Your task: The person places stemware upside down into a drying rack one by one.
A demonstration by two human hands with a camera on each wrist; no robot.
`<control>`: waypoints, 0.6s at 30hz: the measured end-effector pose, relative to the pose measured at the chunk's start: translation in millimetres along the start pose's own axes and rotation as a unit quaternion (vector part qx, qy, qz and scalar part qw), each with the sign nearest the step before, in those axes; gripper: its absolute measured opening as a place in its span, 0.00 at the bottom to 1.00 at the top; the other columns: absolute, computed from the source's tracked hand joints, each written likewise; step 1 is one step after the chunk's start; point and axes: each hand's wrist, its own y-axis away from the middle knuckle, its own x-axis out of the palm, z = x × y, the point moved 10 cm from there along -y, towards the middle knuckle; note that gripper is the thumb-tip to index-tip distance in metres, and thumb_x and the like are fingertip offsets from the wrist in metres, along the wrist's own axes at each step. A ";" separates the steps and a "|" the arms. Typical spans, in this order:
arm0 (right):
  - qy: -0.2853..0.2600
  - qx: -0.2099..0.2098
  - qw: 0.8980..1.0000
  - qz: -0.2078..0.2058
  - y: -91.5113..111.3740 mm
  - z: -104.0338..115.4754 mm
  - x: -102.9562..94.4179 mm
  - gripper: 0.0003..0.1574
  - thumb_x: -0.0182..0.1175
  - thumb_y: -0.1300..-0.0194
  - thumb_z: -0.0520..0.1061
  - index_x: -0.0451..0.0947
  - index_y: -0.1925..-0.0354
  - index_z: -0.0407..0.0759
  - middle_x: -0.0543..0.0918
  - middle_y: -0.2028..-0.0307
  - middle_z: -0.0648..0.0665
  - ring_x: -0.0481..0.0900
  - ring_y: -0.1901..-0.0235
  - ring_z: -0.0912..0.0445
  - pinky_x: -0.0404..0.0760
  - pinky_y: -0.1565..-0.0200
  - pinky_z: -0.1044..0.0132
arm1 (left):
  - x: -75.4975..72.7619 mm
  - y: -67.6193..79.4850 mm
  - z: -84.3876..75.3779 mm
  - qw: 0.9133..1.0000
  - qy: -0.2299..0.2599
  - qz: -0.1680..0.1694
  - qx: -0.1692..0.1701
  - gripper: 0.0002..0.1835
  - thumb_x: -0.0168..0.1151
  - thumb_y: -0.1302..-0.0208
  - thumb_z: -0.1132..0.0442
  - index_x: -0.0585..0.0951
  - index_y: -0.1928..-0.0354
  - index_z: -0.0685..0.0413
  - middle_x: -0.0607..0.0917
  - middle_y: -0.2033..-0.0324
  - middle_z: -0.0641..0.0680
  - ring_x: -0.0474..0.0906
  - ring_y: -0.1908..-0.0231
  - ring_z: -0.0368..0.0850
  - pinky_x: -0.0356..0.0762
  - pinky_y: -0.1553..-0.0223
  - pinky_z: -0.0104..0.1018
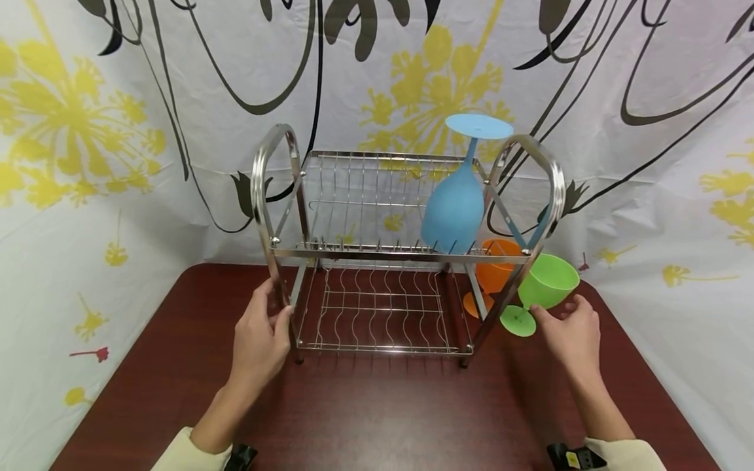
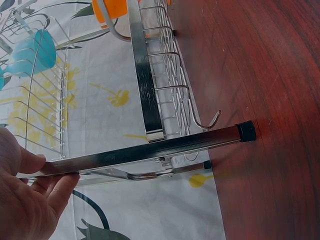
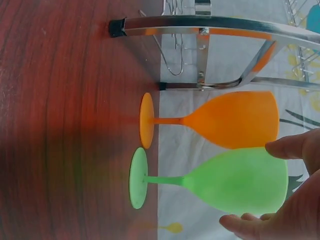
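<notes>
A two-tier metal dish rack stands on the table. My left hand holds its left front upright, thumb on one side and fingers on the other, as the left wrist view also shows. On the right, a green goblet stands upright on its round foot. Around its bowl is my right hand, the thumb at one side and the fingers spread at the other, with a small gap by the fingers. Beside it stands an orange goblet, partly behind the rack's leg in the head view. A blue goblet sits upside down on the upper tier.
The lower tier of wavy wire holds nothing. The dark red wooden table runs under everything. Behind and at the sides hangs a white cloth with yellow and dark plant patterns.
</notes>
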 end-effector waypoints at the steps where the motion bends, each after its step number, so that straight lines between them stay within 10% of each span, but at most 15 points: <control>1: -0.002 -0.002 1.000 -0.003 -1.5 -0.1 0.5 0.49 0.63 0.38 0.56 0.58 0.33 0.27 0.68 0.45 0.27 0.69 0.47 0.37 0.72 0.51 0.45 | 0.0 -0.1 0.1 1.000 0.000 0.000 0.000 0.26 0.62 0.43 0.80 0.70 0.40 0.70 0.82 0.62 0.63 0.84 0.64 0.54 0.71 0.63 0.07; 18: -0.048 -0.051 0.997 -0.041 -23.2 0.0 9.7 0.61 0.71 0.45 0.55 0.47 0.27 0.38 0.66 0.37 0.32 0.67 0.42 0.38 0.68 0.45 0.41 | 1.5 0.8 1.5 1.000 0.002 0.009 -0.004 0.27 0.62 0.42 0.80 0.69 0.40 0.70 0.82 0.60 0.63 0.83 0.62 0.54 0.83 0.65 0.28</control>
